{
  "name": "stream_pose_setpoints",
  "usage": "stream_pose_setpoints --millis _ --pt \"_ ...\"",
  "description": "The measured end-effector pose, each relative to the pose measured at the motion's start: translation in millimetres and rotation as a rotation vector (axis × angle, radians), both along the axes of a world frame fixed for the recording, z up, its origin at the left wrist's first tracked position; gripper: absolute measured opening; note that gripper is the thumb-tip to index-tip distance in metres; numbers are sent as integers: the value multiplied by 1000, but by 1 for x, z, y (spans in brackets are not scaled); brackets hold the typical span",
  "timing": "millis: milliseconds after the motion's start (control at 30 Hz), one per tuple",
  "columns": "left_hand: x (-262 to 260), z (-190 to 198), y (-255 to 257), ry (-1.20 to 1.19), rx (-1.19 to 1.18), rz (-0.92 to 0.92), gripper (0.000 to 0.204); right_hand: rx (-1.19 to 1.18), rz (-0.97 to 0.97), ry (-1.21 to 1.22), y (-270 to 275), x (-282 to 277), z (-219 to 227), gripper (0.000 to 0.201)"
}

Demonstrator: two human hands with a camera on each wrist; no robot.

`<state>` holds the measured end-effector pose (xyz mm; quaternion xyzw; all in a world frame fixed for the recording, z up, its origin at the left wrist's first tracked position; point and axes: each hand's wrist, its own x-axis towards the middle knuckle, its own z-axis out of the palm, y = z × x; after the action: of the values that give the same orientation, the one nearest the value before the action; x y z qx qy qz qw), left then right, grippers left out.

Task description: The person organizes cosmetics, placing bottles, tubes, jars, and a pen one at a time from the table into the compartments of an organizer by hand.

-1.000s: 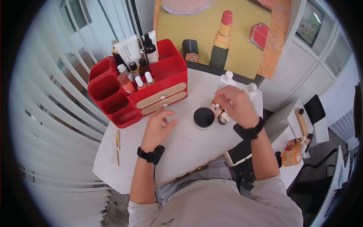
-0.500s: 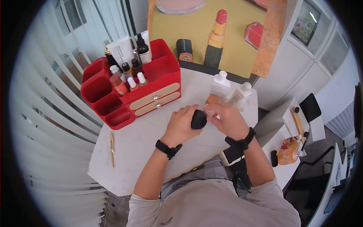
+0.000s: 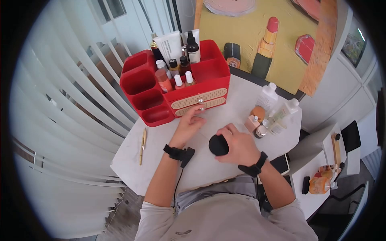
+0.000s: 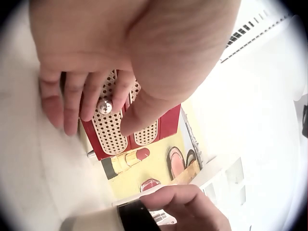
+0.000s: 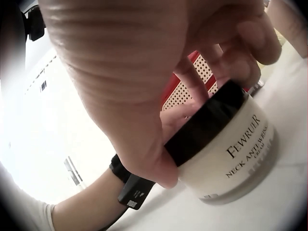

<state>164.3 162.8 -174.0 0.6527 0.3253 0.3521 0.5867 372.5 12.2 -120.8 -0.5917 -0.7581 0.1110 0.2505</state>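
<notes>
A cream jar (image 5: 231, 154) with a white body and black lid (image 3: 218, 145) is gripped at the lid by my right hand (image 3: 241, 148), thumb on one side and fingers on the other. The right wrist view shows its printed label, the jar close over the white table. My left hand (image 3: 188, 127) reaches to the front of the red organizer (image 3: 177, 96), fingers fairly straight. In the left wrist view its fingertips lie around a silver knob (image 4: 105, 106) on the woven drawer front (image 4: 111, 132). Both drawers are closed.
Bottles and tubes fill the organizer's middle compartments. Right of the jar stand a pink bottle (image 3: 252, 123), a small jar (image 3: 261, 131), an orange round item (image 3: 258, 113) and two white bottles (image 3: 267, 96). A gold pen (image 3: 142, 146) lies at the left on the table (image 3: 132, 168).
My left hand has left the jar and moved to the drawer knobs. My right hand has come away from the small bottles and now grips the jar, nearer the front edge.
</notes>
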Motion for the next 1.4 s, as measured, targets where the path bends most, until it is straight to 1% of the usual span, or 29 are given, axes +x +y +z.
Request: stream_pose_setpoints --millis 67,100,200,233,300,333,367,433,467,567,633,700,733,767,800,833,867,900,967,1000,1033,1100,1133,1200,1233,1300,1333,1367,1400 --pt "3 -1 -2 -30 7 -5 59 -67 0 110 -3 -4 0 67" --pt "1 -2 -7 -33 7 6 59 -68 11 108 -4 -2 4 67" --pt "-6 10 -42 -100 -131 -37 55 -145 -14 542 -1 7 11 69" --pt "-6 11 -56 -95 -134 -27 55 -151 -6 547 6 6 13 69" --pt "-8 10 -81 -192 -126 -75 56 -8 -72 609 24 3 20 67" --pt "-18 -5 -87 -83 -70 -108 59 60 -96 563 34 -3 24 64" --pt "-20 -8 -95 -76 -66 -115 59 66 -102 569 42 -10 27 64" --pt "-17 -8 -111 -37 -97 -103 59 268 -142 256 58 -28 31 62" --pt "-12 -6 -118 -71 -77 -51 50 237 -129 248 65 -39 31 60" --pt "-12 -16 -116 -25 -7 -44 43 77 -44 94 77 -59 20 58" --pt "-15 -15 -115 -23 -21 -41 42 -10 16 107 80 -64 17 63" --pt "-17 -13 -110 -22 -40 -45 41 2 71 145 80 -61 15 60" --pt "-18 -13 -106 26 -3 -53 42 3 58 146 79 -57 16 60" --pt "-19 -13 -102 74 33 -65 44 34 73 212 77 -51 18 54" --pt "-18 -14 -96 72 31 -87 44 65 84 275 75 -43 20 47" --pt "-15 -17 -89 17 51 -51 45 65 60 267 73 -32 24 47" --pt "-12 -17 -83 -43 66 -13 47 186 23 264 69 -20 28 40" --pt "-10 -14 -76 -59 58 -28 47 305 -8 255 65 -7 34 33" --pt "-9 -3 -56 52 74 -39 50 432 -104 154 58 26 54 28" --pt "-7 -1 -46 33 69 -44 50 510 -159 113 55 41 61 27" --pt "-5 0 -36 49 76 -25 51 508 -160 94 51 54 69 27" --pt "-1 -2 -20 49 78 -14 51 509 -328 38 39 78 82 28" --pt "0 -3 -12 55 94 -11 51 509 -327 21 35 89 84 28" --pt "1 -3 -1 89 108 -3 51 429 -419 13 33 105 86 35" --pt "1 -2 2 88 109 4 51 430 -412 14 33 110 87 35" --pt "1 -3 6 32 143 -9 48 345 -488 -163 39 118 88 47" --pt "1 -4 8 40 147 7 48 300 -486 -210 44 125 82 59" --pt "2 -4 10 49 143 0 49 304 -472 -197 49 127 81 59" --pt "1 -4 9 56 138 -9 49 192 -479 -240 53 127 81 60"
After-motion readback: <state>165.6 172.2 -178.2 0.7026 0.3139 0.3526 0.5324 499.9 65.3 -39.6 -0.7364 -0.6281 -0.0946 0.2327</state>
